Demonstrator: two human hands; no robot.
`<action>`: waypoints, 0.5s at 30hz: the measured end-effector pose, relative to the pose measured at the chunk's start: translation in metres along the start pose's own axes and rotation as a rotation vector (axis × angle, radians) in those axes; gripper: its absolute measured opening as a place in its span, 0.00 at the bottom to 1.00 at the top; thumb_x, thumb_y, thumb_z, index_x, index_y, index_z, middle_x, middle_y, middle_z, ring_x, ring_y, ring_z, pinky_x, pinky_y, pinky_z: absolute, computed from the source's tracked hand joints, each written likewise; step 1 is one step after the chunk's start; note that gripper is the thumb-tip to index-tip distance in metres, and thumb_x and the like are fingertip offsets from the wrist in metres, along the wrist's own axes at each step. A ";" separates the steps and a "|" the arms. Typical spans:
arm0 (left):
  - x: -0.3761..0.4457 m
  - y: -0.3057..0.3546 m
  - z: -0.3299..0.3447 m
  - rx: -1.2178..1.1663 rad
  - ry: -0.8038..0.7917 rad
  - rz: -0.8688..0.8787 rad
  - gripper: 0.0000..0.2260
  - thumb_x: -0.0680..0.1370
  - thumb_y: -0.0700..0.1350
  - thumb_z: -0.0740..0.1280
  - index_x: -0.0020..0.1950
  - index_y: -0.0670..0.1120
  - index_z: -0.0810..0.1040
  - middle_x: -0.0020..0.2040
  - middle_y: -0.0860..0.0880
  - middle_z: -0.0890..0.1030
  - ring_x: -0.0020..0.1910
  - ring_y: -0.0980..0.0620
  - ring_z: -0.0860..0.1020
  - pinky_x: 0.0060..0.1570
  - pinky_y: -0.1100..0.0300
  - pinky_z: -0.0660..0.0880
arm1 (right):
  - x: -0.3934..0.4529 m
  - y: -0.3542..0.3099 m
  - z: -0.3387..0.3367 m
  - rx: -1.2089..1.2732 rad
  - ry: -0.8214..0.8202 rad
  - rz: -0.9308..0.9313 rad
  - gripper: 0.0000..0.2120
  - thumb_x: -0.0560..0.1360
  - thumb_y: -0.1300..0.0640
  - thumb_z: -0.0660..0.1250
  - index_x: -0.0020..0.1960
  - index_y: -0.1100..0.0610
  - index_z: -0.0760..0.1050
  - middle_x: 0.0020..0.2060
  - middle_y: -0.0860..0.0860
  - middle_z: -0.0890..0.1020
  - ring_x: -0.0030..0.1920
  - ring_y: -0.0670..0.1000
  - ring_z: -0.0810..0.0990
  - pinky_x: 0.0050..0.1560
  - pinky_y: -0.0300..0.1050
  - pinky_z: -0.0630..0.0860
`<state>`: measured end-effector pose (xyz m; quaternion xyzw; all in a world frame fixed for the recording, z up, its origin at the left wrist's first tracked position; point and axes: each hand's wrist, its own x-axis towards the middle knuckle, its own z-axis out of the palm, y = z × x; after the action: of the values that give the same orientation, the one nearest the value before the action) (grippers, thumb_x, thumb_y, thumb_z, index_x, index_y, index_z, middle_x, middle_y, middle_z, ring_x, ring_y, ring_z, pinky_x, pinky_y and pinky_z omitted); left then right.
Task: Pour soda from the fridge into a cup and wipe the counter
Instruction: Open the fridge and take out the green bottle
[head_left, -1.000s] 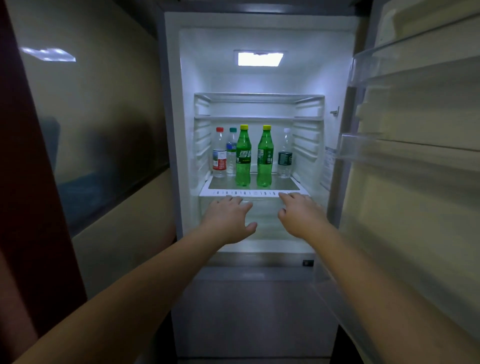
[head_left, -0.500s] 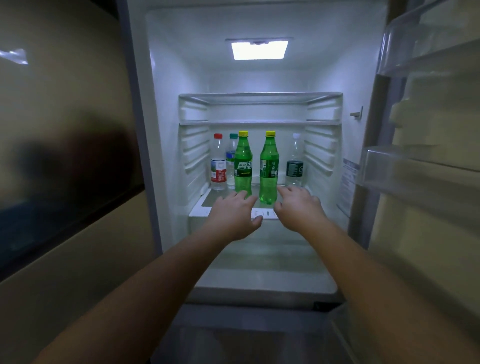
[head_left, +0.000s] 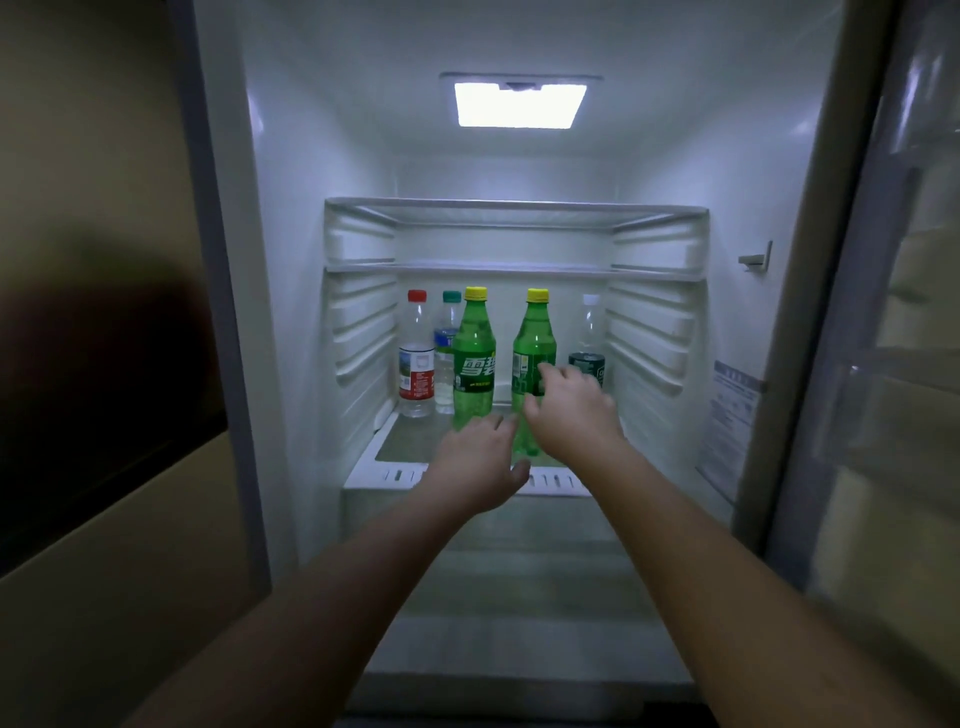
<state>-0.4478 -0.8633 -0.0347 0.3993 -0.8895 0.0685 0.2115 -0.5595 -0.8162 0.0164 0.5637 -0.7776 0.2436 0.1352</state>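
Reaching right hand (head_left: 569, 410) fingers touching upright soda bottle (head_left: 533, 358), cap up

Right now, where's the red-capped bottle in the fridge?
In the head view, the red-capped bottle stands far left on the shelf, beside the teal-capped bottle and left of the two green sodas.
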 end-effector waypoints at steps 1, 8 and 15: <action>0.006 -0.003 0.002 0.006 -0.002 0.011 0.28 0.79 0.56 0.61 0.76 0.48 0.59 0.72 0.47 0.69 0.69 0.47 0.68 0.64 0.48 0.69 | 0.007 -0.001 0.000 0.018 0.023 0.013 0.25 0.80 0.47 0.55 0.75 0.54 0.60 0.71 0.55 0.67 0.69 0.56 0.65 0.66 0.54 0.64; 0.038 -0.023 0.017 0.002 -0.036 0.086 0.29 0.79 0.56 0.60 0.77 0.47 0.57 0.74 0.48 0.65 0.70 0.47 0.66 0.67 0.49 0.67 | 0.057 -0.005 0.009 0.206 0.090 0.121 0.29 0.78 0.44 0.58 0.75 0.54 0.57 0.71 0.55 0.62 0.69 0.57 0.63 0.66 0.54 0.65; 0.051 -0.034 0.037 0.012 -0.033 0.111 0.29 0.79 0.56 0.60 0.77 0.48 0.58 0.72 0.49 0.67 0.69 0.48 0.67 0.65 0.51 0.69 | 0.099 0.000 0.027 0.314 0.051 0.288 0.35 0.76 0.42 0.61 0.77 0.54 0.52 0.74 0.55 0.59 0.70 0.59 0.63 0.64 0.56 0.67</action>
<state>-0.4648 -0.9314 -0.0478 0.3516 -0.9132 0.0789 0.1904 -0.5903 -0.9112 0.0419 0.4545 -0.7990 0.3927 0.0290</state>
